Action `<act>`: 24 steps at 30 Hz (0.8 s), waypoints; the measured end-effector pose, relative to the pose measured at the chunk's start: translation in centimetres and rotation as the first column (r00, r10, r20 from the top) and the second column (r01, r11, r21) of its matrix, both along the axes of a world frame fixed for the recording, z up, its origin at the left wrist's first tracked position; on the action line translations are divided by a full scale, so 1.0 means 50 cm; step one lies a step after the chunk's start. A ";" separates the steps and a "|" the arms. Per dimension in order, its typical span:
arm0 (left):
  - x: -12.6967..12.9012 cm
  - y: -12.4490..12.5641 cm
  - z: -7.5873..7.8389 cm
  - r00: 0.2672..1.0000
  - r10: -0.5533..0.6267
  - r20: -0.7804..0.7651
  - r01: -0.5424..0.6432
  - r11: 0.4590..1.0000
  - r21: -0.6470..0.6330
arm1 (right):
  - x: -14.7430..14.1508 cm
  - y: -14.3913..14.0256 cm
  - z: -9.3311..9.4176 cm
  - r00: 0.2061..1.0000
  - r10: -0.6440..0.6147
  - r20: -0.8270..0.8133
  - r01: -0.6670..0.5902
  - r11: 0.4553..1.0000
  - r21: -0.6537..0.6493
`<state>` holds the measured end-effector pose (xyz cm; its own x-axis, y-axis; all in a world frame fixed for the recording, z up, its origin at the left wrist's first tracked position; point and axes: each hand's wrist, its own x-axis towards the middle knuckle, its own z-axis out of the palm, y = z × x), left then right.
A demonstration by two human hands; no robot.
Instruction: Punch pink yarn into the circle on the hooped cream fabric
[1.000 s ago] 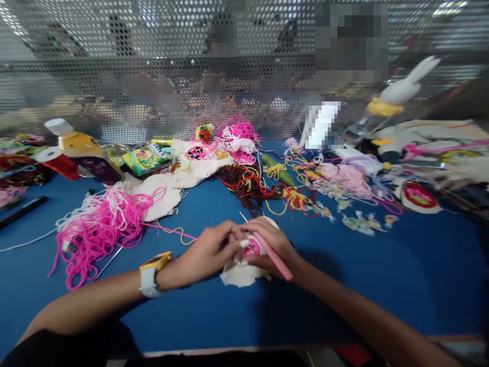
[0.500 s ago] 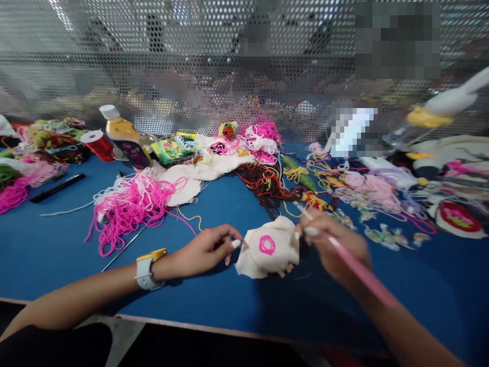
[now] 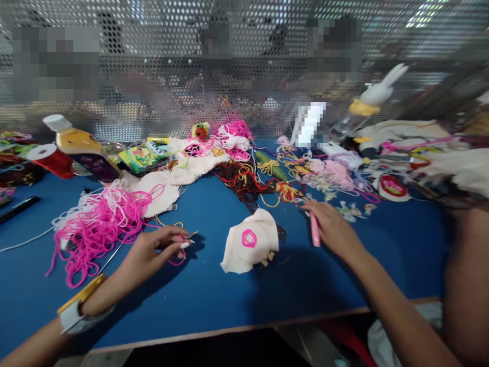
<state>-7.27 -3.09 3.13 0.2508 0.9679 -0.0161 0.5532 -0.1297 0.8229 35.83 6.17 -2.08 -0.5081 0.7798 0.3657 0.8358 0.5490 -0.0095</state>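
A piece of cream cloth (image 3: 239, 255), apparently stretched over a hoop, lies on the blue table with a small pink yarn ring (image 3: 249, 238) stitched in its middle. Wooden tabs (image 3: 267, 260) stick out at its lower right edge. Left of the cloth, my left hand (image 3: 156, 250) pinches a strand of pink yarn (image 3: 176, 263) between thumb and fingertips; a yellow strand end shows beside them. To the right of the cloth, my right hand (image 3: 334, 227) is closed round a pink-handled punch needle (image 3: 314, 229), its tip hidden or blurred. Neither hand touches the cloth.
A pink and white yarn heap (image 3: 107, 219) lies beyond my left hand, near a bottle (image 3: 84, 148) and red spool (image 3: 51, 160). Brown yarn (image 3: 244, 183) and wrapped sweets (image 3: 349, 210) lie behind the cloth. Another person's arm (image 3: 468, 285) is at the right.
My left hand has left the cloth's edge and moved left, now pinching pink yarn. My right hand has moved away rightward, its tool's handle turned downward. The view has shifted right.
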 end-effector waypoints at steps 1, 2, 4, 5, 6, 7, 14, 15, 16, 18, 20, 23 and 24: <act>-0.004 -0.003 -0.002 1.000 0.021 -0.013 -0.021 1.000 0.013 | 0.003 0.001 -0.012 1.000 -0.001 0.019 0.001 1.000 -0.004; -0.007 -0.010 -0.003 0.999 0.025 -0.026 -0.025 1.000 0.015 | 0.001 0.001 -0.022 0.999 0.006 0.038 -0.006 1.000 -0.010; -0.012 -0.032 -0.005 0.996 -0.042 -0.084 0.042 0.999 -0.008 | -0.010 -0.001 -0.029 0.997 0.026 0.066 -0.025 0.999 -0.022; -0.014 -0.046 -0.005 0.986 -0.109 -0.128 0.107 0.994 -0.024 | -0.019 -0.003 -0.027 0.996 0.034 0.079 -0.032 0.999 -0.024; -0.017 -0.061 -0.005 0.967 -0.189 -0.173 0.184 0.982 -0.045 | -0.029 -0.005 -0.022 0.995 0.038 0.096 -0.036 0.999 -0.017; -0.022 -0.075 -0.004 0.944 -0.254 -0.211 0.248 0.967 -0.059 | -0.041 -0.008 -0.013 0.993 0.043 0.114 -0.042 0.999 -0.004; -0.061 -0.149 0.045 0.874 -0.382 -0.302 0.324 0.919 -0.225 | -0.224 -0.025 0.069 0.917 0.347 0.197 -0.364 0.930 0.056; -0.061 -0.159 0.054 0.873 -0.399 -0.282 0.338 0.909 -0.243 | -0.262 -0.027 0.076 0.883 0.421 0.210 -0.434 0.901 0.018; -0.060 -0.169 0.062 0.875 -0.420 -0.243 0.360 0.898 -0.255 | -0.301 -0.029 0.081 0.848 0.483 0.220 -0.489 0.872 -0.028; -0.052 -0.189 0.075 0.886 -0.450 -0.114 0.414 0.877 -0.244 | -0.378 -0.031 0.085 0.736 0.639 0.221 -0.626 0.768 -0.137; -0.045 -0.208 0.086 0.891 -0.453 0.025 0.449 0.871 -0.201 | -0.445 -0.030 0.085 0.667 0.722 0.183 -0.678 0.690 -0.253; -0.050 -0.234 0.100 0.908 -0.411 0.079 0.419 0.890 -0.181 | -0.517 -0.019 0.078 0.620 0.770 0.155 -0.713 0.634 -0.300; -0.056 -0.244 0.102 0.918 -0.392 0.061 0.396 0.899 -0.187 | -0.533 -0.011 0.074 0.625 0.767 0.147 -0.708 0.636 -0.308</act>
<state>-10.08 -15.29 8.22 0.6131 0.7688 -0.1819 0.4719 -0.1717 0.8648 9.20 5.64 1.62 -0.9900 0.1383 0.0288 0.1365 0.9891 -0.0548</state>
